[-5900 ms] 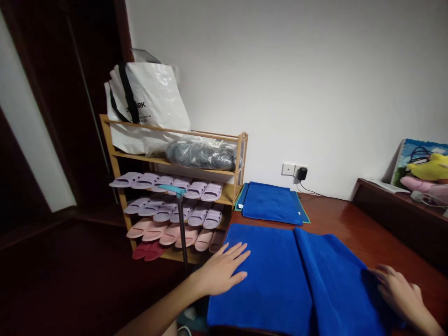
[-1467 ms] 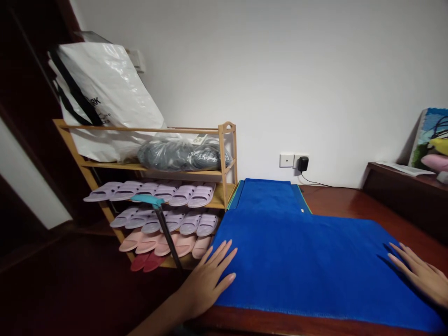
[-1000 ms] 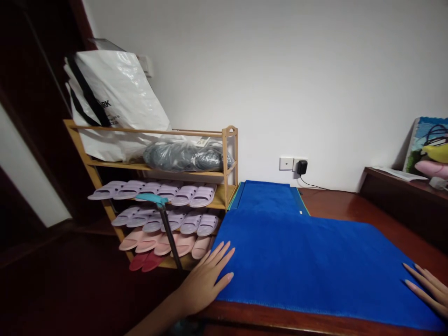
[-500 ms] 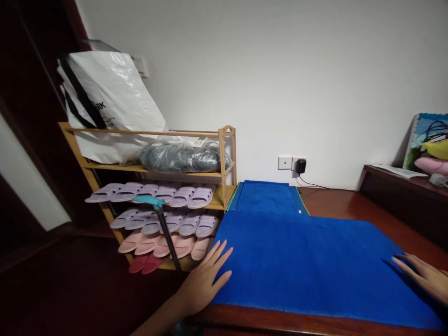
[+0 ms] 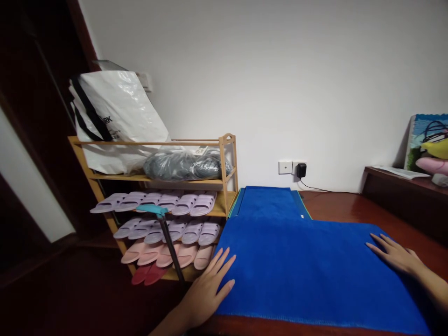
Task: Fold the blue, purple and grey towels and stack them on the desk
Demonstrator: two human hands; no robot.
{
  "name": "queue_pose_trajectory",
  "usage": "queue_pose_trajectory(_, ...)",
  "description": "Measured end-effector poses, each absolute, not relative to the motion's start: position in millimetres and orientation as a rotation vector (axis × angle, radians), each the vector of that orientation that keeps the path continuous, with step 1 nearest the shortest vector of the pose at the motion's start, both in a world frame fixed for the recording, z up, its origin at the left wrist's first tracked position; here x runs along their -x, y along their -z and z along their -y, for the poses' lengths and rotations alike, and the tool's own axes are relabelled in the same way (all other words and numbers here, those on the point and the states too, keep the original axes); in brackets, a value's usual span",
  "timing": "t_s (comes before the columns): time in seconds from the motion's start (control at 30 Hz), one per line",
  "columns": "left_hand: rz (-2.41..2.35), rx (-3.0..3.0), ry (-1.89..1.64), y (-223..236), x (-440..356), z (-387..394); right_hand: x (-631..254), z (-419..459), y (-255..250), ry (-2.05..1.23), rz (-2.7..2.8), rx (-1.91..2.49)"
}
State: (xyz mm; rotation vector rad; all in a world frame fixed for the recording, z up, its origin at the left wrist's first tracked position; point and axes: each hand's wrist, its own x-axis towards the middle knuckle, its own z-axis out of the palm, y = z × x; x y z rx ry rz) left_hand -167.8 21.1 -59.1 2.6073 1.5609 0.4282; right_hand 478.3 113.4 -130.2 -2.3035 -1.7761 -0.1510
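A blue cloth (image 5: pixel 301 266) lies spread flat over a reddish-brown wooden table. My left hand (image 5: pixel 210 287) rests at the cloth's left edge, fingers spread and holding nothing. Over the right side of the cloth is my right hand (image 5: pixel 399 254), palm down with its fingers stretched out. Whether the right palm presses on the cloth I cannot tell. Behind the large cloth, a folded blue cloth (image 5: pixel 268 200) with a small white tag lies against the wall, on something with a green edge.
A wooden shoe rack (image 5: pixel 224 186) at left holds lilac slippers (image 5: pixel 201 204), pink slippers (image 5: pixel 187 254), a plastic-wrapped grey bundle (image 5: pixel 185 163) and a white bag (image 5: pixel 122 107). A black pole (image 5: pixel 171 247) stands before it. A plugged-in adapter (image 5: pixel 301 170) trails a cord.
My right hand has moved left and slightly up over the cloth, showing more of its forearm. My left hand stays at the left edge. The view has tilted up slightly.
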Motion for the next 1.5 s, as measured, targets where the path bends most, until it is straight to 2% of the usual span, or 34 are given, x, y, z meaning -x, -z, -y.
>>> queue_pose_trajectory(0.17,-1.566,-2.585,-0.448,59,167,-20,-407,-116,94,0.032,2.015,2.125)
queue_pose_trajectory(0.33,-1.560,-2.545,-0.423,58,167,-20,-341,-115,92,-0.185,2.268,1.910)
queue_pose_trajectory(0.63,-1.575,-2.537,-0.471,61,167,-19,-319,-117,78,-0.153,2.268,1.872)
queue_pose_trajectory(1.2,-1.574,-2.534,-0.430,58,167,-18,-265,-133,89,-0.152,2.313,1.819)
queue_pose_trajectory(1.5,-1.528,-2.567,-0.480,59,168,-18,-254,-123,84,0.037,2.283,1.848)
